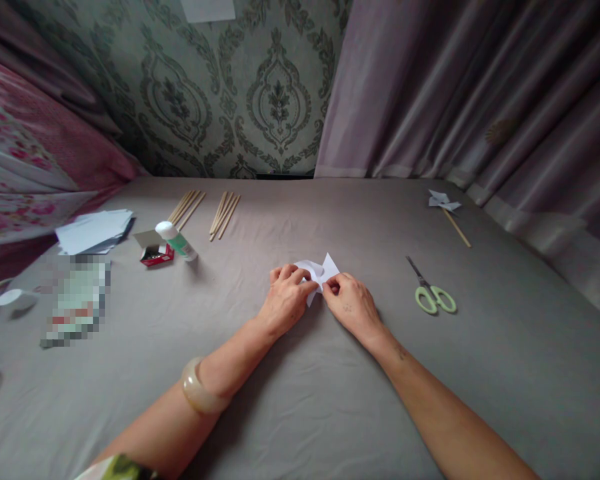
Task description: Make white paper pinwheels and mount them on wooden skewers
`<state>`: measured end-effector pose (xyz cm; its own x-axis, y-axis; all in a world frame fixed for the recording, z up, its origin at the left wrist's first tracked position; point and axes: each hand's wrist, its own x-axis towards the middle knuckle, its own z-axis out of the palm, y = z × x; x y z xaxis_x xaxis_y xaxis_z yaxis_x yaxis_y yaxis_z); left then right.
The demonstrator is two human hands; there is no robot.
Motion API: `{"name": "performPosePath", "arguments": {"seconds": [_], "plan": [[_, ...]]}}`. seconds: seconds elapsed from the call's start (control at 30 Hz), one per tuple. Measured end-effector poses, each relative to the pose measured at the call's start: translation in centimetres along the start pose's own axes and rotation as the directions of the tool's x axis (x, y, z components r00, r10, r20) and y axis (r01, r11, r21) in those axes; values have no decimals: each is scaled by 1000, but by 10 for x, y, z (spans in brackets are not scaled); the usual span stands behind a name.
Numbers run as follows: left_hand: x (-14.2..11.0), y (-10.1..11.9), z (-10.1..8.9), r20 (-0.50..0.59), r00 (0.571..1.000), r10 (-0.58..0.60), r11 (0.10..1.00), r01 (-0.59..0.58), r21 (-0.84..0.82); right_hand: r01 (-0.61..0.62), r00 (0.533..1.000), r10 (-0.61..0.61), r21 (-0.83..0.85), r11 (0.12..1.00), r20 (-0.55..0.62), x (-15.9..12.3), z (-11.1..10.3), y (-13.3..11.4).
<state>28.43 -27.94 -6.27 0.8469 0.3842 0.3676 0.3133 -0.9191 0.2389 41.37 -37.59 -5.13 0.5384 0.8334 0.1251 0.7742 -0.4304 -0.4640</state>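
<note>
A small white paper pinwheel (329, 265) lies at the middle of the grey cloth, its corners partly curled inward. My left hand (286, 297) is closed on its left side, thumb and fingers on the folded paper. From the right, my right hand (353, 303) pinches the paper near its centre with thumb and forefinger. The fingers cover much of the paper, so the exact folds are hidden. A finished-looking pinwheel on a stick (444, 202) lies at the far right. Scissors with light green handles (435, 299) rest to the right of my right hand.
On the left stand a glue stick (177, 241) and an open small red box (157, 255). Behind them lie two bunches of wooden sticks (225, 215). A stack of white paper (94, 231) and a blurred-out packet (79, 301) are farther left. Curtains (405, 87) hang at the back right.
</note>
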Motion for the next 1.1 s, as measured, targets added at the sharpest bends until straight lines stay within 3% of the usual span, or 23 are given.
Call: {"name": "performPosePath", "arguments": {"seconds": [0.6,0.97,1.1], "plan": [[2,7,-8,77,997,-9,999,5,47,-7,1000,5,-66,998,-31,-1,4,-3],[1,7,-8,69,998,-7,998,2,70,-15,999,15,-2,1000,-52,-1,3,-2],[0,8,-8,65,998,-13,998,9,62,36,997,-33,43,998,-64,-1,2,-1]]}}
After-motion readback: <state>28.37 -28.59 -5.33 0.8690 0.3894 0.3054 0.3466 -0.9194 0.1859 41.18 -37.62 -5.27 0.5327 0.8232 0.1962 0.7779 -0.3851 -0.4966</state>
